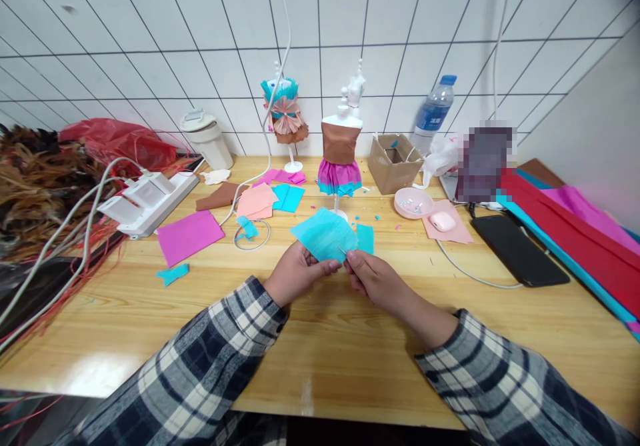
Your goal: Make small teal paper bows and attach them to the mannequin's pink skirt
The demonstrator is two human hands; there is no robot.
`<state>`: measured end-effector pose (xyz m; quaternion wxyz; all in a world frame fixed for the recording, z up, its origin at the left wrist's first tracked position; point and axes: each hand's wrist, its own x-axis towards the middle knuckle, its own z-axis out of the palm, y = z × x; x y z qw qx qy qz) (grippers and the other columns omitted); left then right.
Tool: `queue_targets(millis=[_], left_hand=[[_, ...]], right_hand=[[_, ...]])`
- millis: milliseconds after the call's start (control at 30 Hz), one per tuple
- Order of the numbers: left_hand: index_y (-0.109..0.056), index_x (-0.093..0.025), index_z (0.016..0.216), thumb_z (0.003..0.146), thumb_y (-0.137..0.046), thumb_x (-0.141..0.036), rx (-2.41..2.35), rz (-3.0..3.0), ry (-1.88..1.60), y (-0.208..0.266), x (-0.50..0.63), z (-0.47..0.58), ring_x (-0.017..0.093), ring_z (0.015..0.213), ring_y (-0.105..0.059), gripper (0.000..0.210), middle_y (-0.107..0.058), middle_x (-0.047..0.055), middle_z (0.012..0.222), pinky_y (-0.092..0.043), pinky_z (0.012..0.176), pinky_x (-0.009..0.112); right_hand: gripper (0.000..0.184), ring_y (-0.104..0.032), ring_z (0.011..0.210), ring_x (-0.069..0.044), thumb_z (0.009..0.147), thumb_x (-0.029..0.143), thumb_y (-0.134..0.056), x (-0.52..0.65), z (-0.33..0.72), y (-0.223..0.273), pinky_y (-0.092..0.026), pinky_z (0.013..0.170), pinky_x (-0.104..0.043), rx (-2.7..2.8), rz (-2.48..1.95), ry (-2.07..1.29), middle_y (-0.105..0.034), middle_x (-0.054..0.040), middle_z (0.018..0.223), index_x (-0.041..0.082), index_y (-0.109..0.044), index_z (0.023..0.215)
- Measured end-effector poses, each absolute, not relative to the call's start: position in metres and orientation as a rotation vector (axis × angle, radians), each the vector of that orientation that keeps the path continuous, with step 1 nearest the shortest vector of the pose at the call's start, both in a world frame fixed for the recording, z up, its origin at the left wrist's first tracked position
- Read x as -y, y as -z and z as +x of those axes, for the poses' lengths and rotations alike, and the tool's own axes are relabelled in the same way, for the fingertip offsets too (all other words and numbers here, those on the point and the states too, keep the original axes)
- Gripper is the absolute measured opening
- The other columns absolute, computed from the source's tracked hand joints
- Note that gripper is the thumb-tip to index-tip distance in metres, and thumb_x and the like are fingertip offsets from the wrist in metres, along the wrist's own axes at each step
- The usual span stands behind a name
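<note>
the left hand (pixel 299 274) pinches a turquoise sheet (pixel 324 231) above the table (pixel 345 359) while the right hand (pixel 374 278), fingertips closed, grips what looks like a needle (pixel 342 250) near its edge, apparently stitching, which calls for steady paper.

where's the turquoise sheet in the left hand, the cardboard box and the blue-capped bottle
Turquoise sheet (pixel 325 234): head view, middle of its face
Cardboard box (pixel 399 175): head view, its outer front wall
Blue-capped bottle (pixel 433 117): head view, its blue label

The left hand (pixel 296 274) holds a turquoise sheet (pixel 325 234), the right hand (pixel 374 277) a needle-like piece (pixel 342 251) at its edge.
</note>
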<state>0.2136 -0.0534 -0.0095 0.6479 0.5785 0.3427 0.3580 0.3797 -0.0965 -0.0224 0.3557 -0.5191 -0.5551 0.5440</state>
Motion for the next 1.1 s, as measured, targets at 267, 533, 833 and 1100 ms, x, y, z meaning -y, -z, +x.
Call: queue_targets(millis=[267, 533, 833, 1100], left_hand=[[-0.061, -0.014, 0.085, 0.067, -0.079, -0.030, -0.764, 1.325, -0.824, 0.0134, 0.0529, 0.2126, 0.013, 0.071, -0.059, 0.029, -0.067, 0.000, 0.078, -0.047, 0.071, 0.027], [-0.062, -0.013, 0.103, 0.074, -0.073, -0.035, -0.808, 1.256, -0.920, 0.0148, 0.0517, 0.2095, 0.020, 0.084, -0.063, 0.038, -0.071, 0.008, 0.098, -0.049, 0.077, 0.031], [-0.062, -0.013, 0.099, 0.070, -0.078, -0.030, -0.744, 1.307, -0.893, 0.0178, 0.0505, 0.2121, 0.020, 0.088, -0.066, 0.037, -0.072, 0.007, 0.098, -0.050, 0.084, 0.033], [-0.062, -0.013, 0.102, 0.070, -0.078, -0.027, -0.759, 1.312, -0.890, 0.0195, 0.0513, 0.2134, 0.020, 0.089, -0.065, 0.039, -0.072, 0.008, 0.103, -0.049, 0.085, 0.033]], right_hand=[[0.042, -0.043, 0.056, -0.013, 0.096, 0.051, -0.027, 0.0943, 0.3854, 0.0261, -0.034, 0.056, -0.027, 1.643, -1.367, -1.223, -0.043, 0.0039, 0.059, 0.022, -0.041, 0.069], [0.042, -0.043, 0.055, -0.013, 0.096, 0.053, -0.028, 0.0950, 0.3856, 0.0291, -0.033, 0.055, -0.027, 1.675, -1.371, -1.191, -0.043, 0.0041, 0.059, 0.022, -0.040, 0.069], [0.043, -0.040, 0.045, -0.011, 0.095, 0.056, -0.027, 0.0973, 0.3798, 0.0275, -0.033, 0.048, -0.025, 1.537, -1.360, -1.345, -0.043, 0.0062, 0.052, 0.022, -0.044, 0.074], [0.043, -0.042, 0.052, -0.012, 0.096, 0.053, -0.027, 0.0980, 0.3785, 0.0280, -0.035, 0.054, -0.026, 1.568, -1.368, -1.250, -0.044, 0.0047, 0.057, 0.022, -0.042, 0.070]])
